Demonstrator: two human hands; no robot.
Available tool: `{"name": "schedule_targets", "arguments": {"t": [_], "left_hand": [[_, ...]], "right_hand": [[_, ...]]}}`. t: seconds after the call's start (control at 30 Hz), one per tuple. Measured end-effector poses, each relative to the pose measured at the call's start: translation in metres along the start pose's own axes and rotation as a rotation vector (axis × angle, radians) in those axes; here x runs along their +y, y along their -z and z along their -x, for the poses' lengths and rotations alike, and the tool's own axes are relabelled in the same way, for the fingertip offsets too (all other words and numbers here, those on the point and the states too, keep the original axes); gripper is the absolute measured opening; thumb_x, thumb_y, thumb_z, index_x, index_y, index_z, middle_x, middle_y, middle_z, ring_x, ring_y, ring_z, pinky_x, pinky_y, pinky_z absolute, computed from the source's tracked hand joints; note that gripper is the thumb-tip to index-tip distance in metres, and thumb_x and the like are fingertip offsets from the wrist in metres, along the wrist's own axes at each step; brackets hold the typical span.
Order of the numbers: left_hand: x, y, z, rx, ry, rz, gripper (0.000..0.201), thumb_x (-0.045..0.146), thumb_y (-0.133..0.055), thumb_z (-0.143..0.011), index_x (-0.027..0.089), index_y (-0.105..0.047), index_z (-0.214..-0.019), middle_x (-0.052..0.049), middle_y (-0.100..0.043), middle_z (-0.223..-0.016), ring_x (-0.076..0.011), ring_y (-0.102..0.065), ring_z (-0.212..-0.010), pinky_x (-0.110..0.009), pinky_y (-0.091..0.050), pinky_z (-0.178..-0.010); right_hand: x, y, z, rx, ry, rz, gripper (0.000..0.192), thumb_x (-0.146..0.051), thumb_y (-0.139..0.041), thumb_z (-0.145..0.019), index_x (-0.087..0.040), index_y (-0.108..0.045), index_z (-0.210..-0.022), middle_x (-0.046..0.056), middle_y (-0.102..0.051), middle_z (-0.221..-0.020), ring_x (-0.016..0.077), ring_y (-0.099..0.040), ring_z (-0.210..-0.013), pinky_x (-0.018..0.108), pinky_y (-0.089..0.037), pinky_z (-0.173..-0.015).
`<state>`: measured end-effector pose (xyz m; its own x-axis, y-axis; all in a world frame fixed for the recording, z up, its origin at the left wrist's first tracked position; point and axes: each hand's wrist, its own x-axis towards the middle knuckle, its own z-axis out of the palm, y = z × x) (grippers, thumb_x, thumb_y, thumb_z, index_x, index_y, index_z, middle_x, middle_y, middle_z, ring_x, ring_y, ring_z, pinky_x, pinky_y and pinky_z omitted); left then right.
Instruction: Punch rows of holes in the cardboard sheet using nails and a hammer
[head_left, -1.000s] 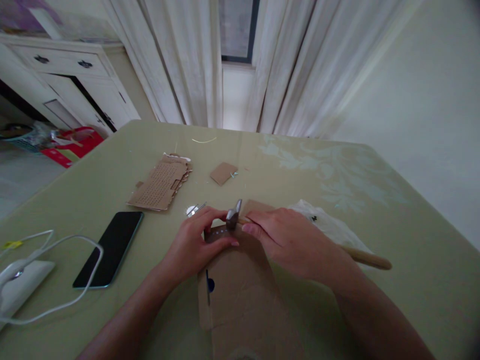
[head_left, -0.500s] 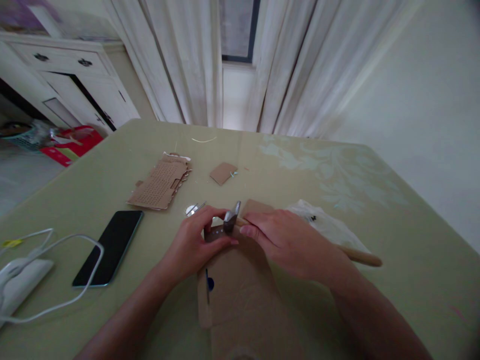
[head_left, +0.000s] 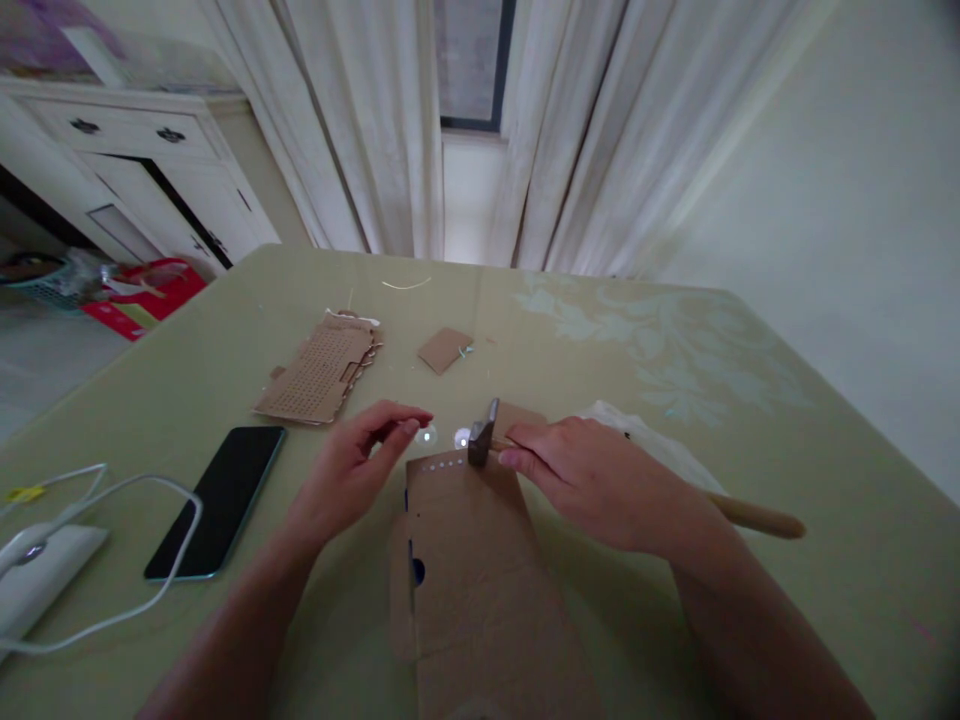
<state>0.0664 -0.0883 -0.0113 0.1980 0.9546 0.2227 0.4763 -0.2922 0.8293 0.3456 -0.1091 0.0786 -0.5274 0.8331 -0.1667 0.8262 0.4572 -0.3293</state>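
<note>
A hammer (head_left: 481, 436) is gripped by my right hand (head_left: 589, 485) close to its metal head. Its wooden handle runs out past the wrist to the right. The head is over the far edge of a brown cardboard box (head_left: 480, 570), where a row of small pale dots (head_left: 442, 464) shows. My left hand (head_left: 367, 455) hovers left of that edge, thumb and fingertips pinched together; anything between them is too small to make out. Just beyond the box lie two small shiny round pieces, one left (head_left: 426, 437) and one beside the hammer head (head_left: 462, 438).
A perforated cardboard piece (head_left: 322, 370), a small cardboard square (head_left: 445, 350) and a clear plastic bag (head_left: 660, 440) lie on the table (head_left: 585, 340). At left are a black phone (head_left: 217, 505), a white cable (head_left: 169, 600) and a white block (head_left: 60, 570).
My left hand has drawn back left from the box's far edge, uncovering the row of dots. My right hand has shifted the hammer slightly right.
</note>
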Motion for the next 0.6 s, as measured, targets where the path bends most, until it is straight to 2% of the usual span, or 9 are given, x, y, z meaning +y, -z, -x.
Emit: {"name": "schedule_targets", "arguments": {"t": [0.1,0.2,0.3,0.43,0.6], "left_hand": [[-0.020,0.020,-0.005,0.067,0.181,-0.351,0.026,0.043,-0.064,-0.098,0.023,-0.081,-0.100,-0.006,-0.082,-0.090,-0.0246,-0.073,-0.078,-0.032,-0.050,-0.068],[-0.037,0.031,-0.006,0.013,0.320,-0.657,0.024,0.041,-0.062,-0.097,0.025,-0.079,-0.093,-0.008,-0.082,-0.088,-0.0318,-0.076,-0.085,-0.037,-0.048,-0.070],[-0.043,0.029,-0.006,-0.060,0.346,-0.702,0.028,0.042,-0.057,-0.100,0.023,-0.077,-0.097,-0.011,-0.082,-0.093,-0.0348,-0.077,-0.091,-0.039,-0.048,-0.074],[-0.046,0.016,-0.008,-0.024,0.299,-0.709,0.029,0.038,-0.051,-0.103,0.020,-0.074,-0.108,-0.012,-0.080,-0.098,-0.0323,-0.076,-0.091,-0.039,-0.050,-0.076],[-0.056,0.004,-0.012,-0.010,0.210,-0.742,0.021,0.031,-0.053,-0.101,0.022,-0.071,-0.094,-0.012,-0.075,-0.099,-0.0298,-0.072,-0.093,-0.039,-0.053,-0.081]], "right_hand": [[-0.001,0.001,0.001,-0.018,0.012,0.021,0.042,-0.039,-0.041,-0.119,-0.022,-0.073,-0.098,0.008,-0.078,-0.095,0.0253,-0.074,-0.088,0.038,-0.042,-0.079],[-0.001,0.001,0.000,-0.016,0.003,0.011,0.039,-0.038,-0.043,-0.118,-0.022,-0.072,-0.098,0.006,-0.078,-0.093,0.0239,-0.073,-0.085,0.037,-0.041,-0.077],[0.001,0.000,-0.001,-0.006,0.000,0.001,0.039,-0.038,-0.043,-0.118,-0.021,-0.073,-0.098,0.005,-0.077,-0.093,0.0228,-0.072,-0.085,0.036,-0.041,-0.077],[0.002,0.000,-0.002,-0.013,-0.001,-0.012,0.040,-0.039,-0.044,-0.118,-0.022,-0.074,-0.098,0.005,-0.077,-0.095,0.0232,-0.073,-0.088,0.037,-0.043,-0.080],[0.003,-0.001,-0.002,-0.008,0.009,-0.001,0.039,-0.038,-0.044,-0.118,-0.021,-0.072,-0.097,0.006,-0.077,-0.094,0.0229,-0.072,-0.084,0.037,-0.042,-0.077]]}}
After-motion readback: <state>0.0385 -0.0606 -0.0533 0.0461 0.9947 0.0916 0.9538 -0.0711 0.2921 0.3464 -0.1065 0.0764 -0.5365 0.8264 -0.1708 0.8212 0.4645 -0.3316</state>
